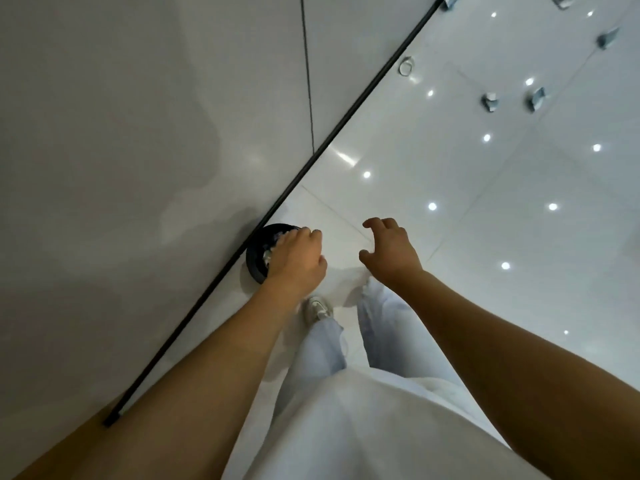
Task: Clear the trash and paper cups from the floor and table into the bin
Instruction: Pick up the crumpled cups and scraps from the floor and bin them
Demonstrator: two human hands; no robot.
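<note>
A small black bin (255, 261) stands on the floor against the wall, with crumpled trash (267, 255) visible inside it. My left hand (297, 259) hangs directly over the bin's mouth, fingers pointing down, and I see nothing held in it. My right hand (389, 251) hovers to the right of the bin above the floor, fingers spread and loosely curved, holding nothing. Far across the floor lie several pieces of litter: a clear cup (406, 65) near the wall's base, and crumpled pieces (490, 102) (536, 98) (607, 38) further right.
A pale wall (138, 133) with a black skirting strip (311, 157) runs diagonally on the left. The glossy white tiled floor (485, 237) reflects ceiling lights. My legs in light trousers and one shoe (318, 308) stand just behind the bin.
</note>
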